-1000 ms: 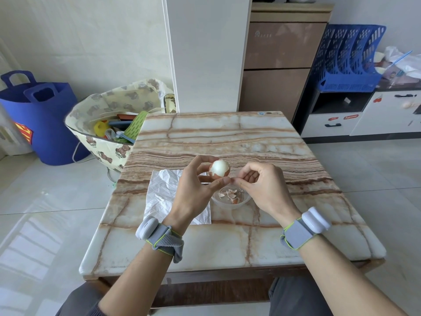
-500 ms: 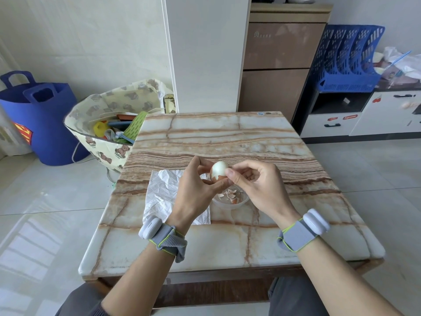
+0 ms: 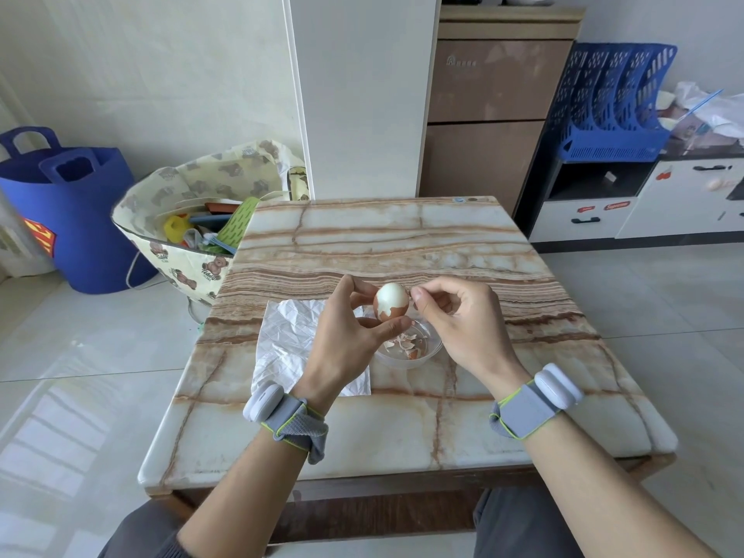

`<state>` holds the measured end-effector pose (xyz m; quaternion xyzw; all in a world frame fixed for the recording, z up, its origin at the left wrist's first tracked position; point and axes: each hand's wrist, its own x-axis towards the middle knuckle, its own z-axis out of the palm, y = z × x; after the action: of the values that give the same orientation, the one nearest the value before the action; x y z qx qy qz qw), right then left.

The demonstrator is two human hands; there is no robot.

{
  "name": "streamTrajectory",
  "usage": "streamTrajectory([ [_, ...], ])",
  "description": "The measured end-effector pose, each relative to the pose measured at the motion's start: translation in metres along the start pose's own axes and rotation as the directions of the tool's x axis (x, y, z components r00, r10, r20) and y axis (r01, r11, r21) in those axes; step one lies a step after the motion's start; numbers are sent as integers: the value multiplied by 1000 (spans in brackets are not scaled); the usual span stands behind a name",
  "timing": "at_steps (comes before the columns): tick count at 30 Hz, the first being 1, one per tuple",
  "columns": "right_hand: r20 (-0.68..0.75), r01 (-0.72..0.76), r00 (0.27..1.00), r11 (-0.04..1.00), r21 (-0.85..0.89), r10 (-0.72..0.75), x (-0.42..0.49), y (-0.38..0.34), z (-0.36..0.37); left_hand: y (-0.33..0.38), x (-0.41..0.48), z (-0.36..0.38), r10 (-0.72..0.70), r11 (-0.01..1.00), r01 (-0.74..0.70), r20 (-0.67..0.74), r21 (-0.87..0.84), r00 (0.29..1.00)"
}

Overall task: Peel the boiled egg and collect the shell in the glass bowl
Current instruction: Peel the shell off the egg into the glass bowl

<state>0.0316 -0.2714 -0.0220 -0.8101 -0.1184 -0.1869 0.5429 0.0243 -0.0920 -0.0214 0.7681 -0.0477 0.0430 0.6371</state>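
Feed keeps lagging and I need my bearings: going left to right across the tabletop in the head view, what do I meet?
white sheet → left hand → egg → right hand. The bowl overlaps the egg and right hand, so it is left out.

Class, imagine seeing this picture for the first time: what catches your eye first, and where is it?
The half-peeled egg, gripped by the left hand above the middle of the table, with the right hand close beside it. Under it sits the glass bowl holding brown shell pieces.
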Motion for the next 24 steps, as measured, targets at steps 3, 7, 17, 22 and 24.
streamTrajectory([
  [3, -7, -13, 1000, 1000, 10, 13, 1, 1, -1, -1, 0, -2, -3, 1000, 3, 3, -26, 1000],
  [7, -9, -41, 999, 999, 32, 41, 1, 1, -2, -2, 1, -3, 18, 999, -18, -2, -44, 1000],
  [17, 25, -5, 1000, 999, 35, 4, -2, 2, -2, -6, 3, -3, 57, 998, -57, 5, -39, 998],
  [22, 34, -5, 999, 998, 70, 3, 0, -1, 2, -4, 1, -2, 41, 996, -40, 15, -75, 999],
  [24, 32, -9, 999, 997, 73, 7, 0, 0, 2, -3, 0, -1, 37, 996, -36, 16, -78, 999],
])
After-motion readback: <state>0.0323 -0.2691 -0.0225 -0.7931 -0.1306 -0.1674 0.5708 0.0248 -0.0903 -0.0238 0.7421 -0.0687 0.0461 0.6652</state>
